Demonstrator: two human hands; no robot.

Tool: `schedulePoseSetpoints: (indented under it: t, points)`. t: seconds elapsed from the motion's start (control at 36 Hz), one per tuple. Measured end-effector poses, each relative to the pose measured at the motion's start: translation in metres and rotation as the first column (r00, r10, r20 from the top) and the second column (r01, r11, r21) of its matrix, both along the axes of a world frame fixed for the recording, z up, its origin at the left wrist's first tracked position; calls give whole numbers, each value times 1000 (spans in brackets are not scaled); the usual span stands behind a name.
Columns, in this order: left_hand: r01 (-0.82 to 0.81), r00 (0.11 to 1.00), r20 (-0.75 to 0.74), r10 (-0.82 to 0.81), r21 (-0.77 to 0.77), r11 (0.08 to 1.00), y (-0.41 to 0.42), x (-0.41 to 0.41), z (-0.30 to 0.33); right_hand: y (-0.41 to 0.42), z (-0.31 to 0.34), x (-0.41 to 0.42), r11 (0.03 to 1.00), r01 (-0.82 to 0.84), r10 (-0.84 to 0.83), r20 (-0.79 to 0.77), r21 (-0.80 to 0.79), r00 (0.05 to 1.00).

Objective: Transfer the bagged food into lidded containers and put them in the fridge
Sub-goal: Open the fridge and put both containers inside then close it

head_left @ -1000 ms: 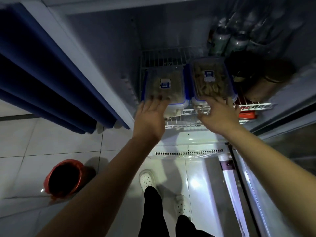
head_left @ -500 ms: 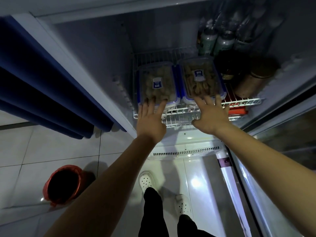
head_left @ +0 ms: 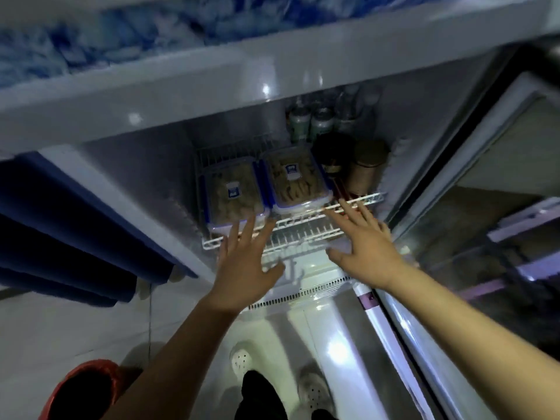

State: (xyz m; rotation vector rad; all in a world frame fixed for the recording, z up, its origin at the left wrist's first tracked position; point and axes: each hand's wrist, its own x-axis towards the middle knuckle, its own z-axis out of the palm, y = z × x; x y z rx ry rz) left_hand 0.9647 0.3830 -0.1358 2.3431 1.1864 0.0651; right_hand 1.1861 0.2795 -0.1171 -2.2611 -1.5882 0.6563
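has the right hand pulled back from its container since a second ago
Yes. The right hand has drawn back from the right container, now sitting over the wire shelf front edge.

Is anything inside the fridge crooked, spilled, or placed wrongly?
Nothing stands out. The two lidded containers, left and right, sit flat and side by side on the wire shelf, lids on, no spill visible. Both hands, left and right, are open and hold nothing.

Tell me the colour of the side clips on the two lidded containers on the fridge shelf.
Blue, on both clear lidded containers on the white wire shelf; the head view shows them, the only view.
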Motion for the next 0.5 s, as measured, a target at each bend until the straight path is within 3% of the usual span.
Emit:
schedulePoseSetpoints:
  t: [0.08, 0.22, 0.36, 0.5]
  points:
    - [95, 991, 97, -92, -28, 995, -30, 18, 31, -62, 44, 0, 992, 79, -81, 15, 97, 997]
    - [329, 911, 240, -336, 69, 942, -75, 79, 81, -166, 117, 2, 932, 197, -228, 68, 303, 971]
    - [558, 716, 316, -623, 277, 782, -128, 160, 146, -248, 177, 7, 840, 271, -395, 187, 470, 900]
    - [641, 507, 283, -814, 508, 575, -191, 226, 188, -311, 209, 7, 748, 357, -581, 294, 559, 759]
